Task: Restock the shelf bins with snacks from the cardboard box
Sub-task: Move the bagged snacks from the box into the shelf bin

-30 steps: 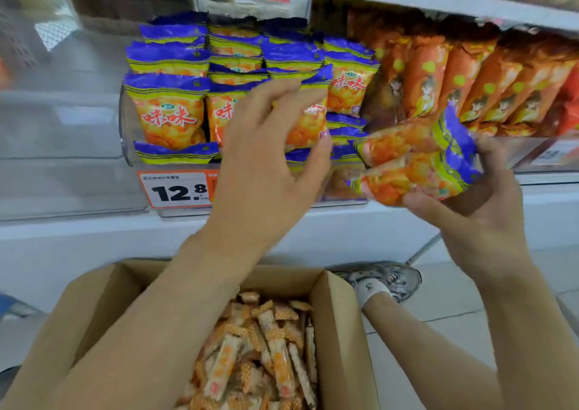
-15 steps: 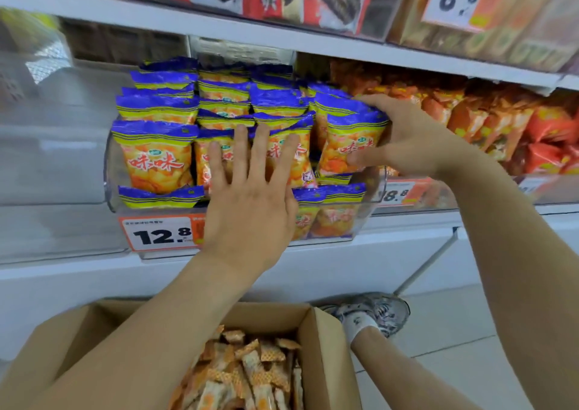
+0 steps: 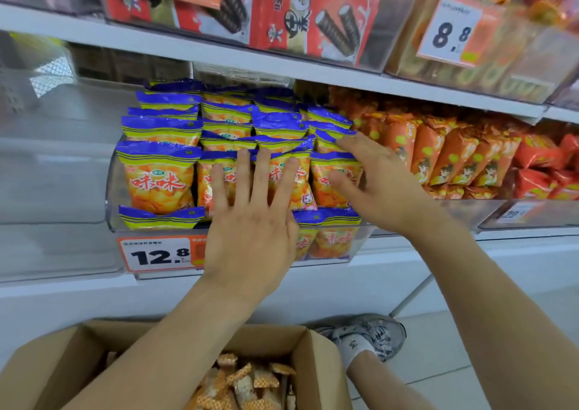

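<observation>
A clear shelf bin [image 3: 112, 196] holds several rows of yellow-and-blue snack bags [image 3: 158, 177]. My left hand [image 3: 250, 218] lies flat with straight spread fingers against the front bags in the middle of the bin. My right hand [image 3: 372, 177] reaches in from the right, fingers straight, touching the bags at the bin's right side; it holds nothing. Below me stands the open cardboard box [image 3: 316, 365] with several small orange-and-white wrapped snacks [image 3: 250, 384] inside.
A price tag reading 12.8 [image 3: 156, 254] hangs under the bin. Orange snack bags [image 3: 445, 156] fill the neighbouring bin on the right. Red boxes [image 3: 300, 11] and an 8.8 tag [image 3: 451, 30] sit on the shelf above. My shoe [image 3: 372, 334] rests on the tiled floor.
My right hand put the bags it held into the bin's right side, then let go and opened. My left hand flattened against the front bags. The view tilted upward.
</observation>
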Demonstrator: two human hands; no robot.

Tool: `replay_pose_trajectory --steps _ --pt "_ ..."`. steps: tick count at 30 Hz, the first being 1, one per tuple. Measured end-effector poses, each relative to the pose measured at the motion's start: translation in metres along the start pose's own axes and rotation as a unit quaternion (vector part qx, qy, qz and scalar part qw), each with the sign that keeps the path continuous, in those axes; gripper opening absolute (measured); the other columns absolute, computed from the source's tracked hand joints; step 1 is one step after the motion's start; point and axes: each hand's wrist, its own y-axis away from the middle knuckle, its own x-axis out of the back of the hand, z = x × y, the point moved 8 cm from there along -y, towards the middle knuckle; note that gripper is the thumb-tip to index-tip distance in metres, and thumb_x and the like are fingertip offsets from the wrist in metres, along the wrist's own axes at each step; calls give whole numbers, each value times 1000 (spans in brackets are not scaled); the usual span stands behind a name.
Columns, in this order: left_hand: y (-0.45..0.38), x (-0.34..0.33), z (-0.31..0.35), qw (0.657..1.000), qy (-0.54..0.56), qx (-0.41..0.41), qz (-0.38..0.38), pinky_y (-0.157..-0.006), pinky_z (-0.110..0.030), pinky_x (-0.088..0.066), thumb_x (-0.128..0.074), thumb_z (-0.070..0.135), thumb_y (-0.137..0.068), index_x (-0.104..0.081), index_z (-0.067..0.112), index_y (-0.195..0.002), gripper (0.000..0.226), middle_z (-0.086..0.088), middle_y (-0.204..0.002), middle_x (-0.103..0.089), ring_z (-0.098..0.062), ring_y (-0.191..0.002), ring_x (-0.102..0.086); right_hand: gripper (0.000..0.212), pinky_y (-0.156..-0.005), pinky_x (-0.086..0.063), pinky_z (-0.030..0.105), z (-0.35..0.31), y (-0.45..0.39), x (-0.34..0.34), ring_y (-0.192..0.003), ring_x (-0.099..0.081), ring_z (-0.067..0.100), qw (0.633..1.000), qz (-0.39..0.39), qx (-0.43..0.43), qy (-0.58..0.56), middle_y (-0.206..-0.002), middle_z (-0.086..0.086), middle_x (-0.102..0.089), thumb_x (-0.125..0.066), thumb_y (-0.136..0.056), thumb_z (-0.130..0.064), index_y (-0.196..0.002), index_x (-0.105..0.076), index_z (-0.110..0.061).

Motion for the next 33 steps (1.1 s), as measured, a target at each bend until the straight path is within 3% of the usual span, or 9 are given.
replay_pose_trajectory --steps 4,8,11,15,19,23,27,30,33 --pt "-2 1 0 1000 -1 2 -1 -117 -64 -16 -15 38 -98 -6 18 -161 66 -20 -164 -19 -44 -151 -13 56 -112 -32 62 -8 -5 -16 -147 -31 23 998 -25 11 52 -148 2 -49 -40 -96 -47 -144 -45 -19" --pt "-1 1 0 1000 -2 5 -11 -117 -64 -17 -15 38 -98 -11 18 -161 66 -21 -162 -22 -44 -150 -17 54 -118 -9 67 -13 -5 -27 -155 -3 21 997 -43 7 60 -159 -5 -35 -42 -96 -30 -149 -39 -21" --pt "-1 1 0 1000 -1 5 -10 -116 -64 -18 -14 39 -97 -13 18 -161 66 -21 -162 -22 -44 -150 -19 61 -113 -23 59 -10 2 -13 -146 -21 33 997 45 -10 60 -153 8 -37 -47 -83 -31 -142 -51 -18" --pt "0 -1 0 1000 -2 6 -7 -116 -64 -17 -14 39 -98 -11 18 -161 66 -21 -163 -20 -44 -150 -18 41 -99 -36 51 -14 15 -10 -122 -47 33 989 110 20 98 -129 8 -55 -50 -88 -23 -128 -60 -16" --pt "0 -2 0 1000 -8 11 -15 -116 -65 -17 -15 38 -98 -13 17 -161 66 -22 -163 -22 -45 -150 -20 36 -117 -17 61 -7 16 -28 -148 -28 31 992 49 -11 114 -153 7 -41 -45 -98 -18 -134 -51 -15" --pt "1 -3 0 999 -17 10 -27 -117 -64 -16 -16 39 -100 -11 18 -161 65 -21 -163 -21 -44 -150 -18 38 -120 -2 60 -1 17 -31 -155 -8 24 997 23 -38 65 -165 3 -23 -45 -102 -22 -139 -44 -17" --pt "0 1 0 1000 12 15 -17 -118 -63 -16 -22 39 -100 -18 18 -160 64 -20 -163 -23 -41 -152 -15 40 -117 -21 63 -19 37 -9 -148 -29 30 991 134 6 -25 -153 12 -39 -50 -97 -21 -135 -50 -9" --pt "5 26 -1 986 141 8 86 -119 -59 -20 -49 28 -93 -38 11 -151 61 -20 -160 -26 -38 -152 -14 28 -100 -45 43 -40 67 11 -123 -50 26 967 225 56 -109 -129 9 -51 -58 -94 -6 -122 -56 -3" --pt "39 53 -6 934 290 -36 203 -109 -42 -38 -62 10 -84 -60 6 -121 37 -12 -139 -47 -29 -133 -42 22 -87 -44 21 -60 97 9 -101 -54 12 955 236 49 -172 -108 3 -56 -62 -89 -6 -111 -59 -5"
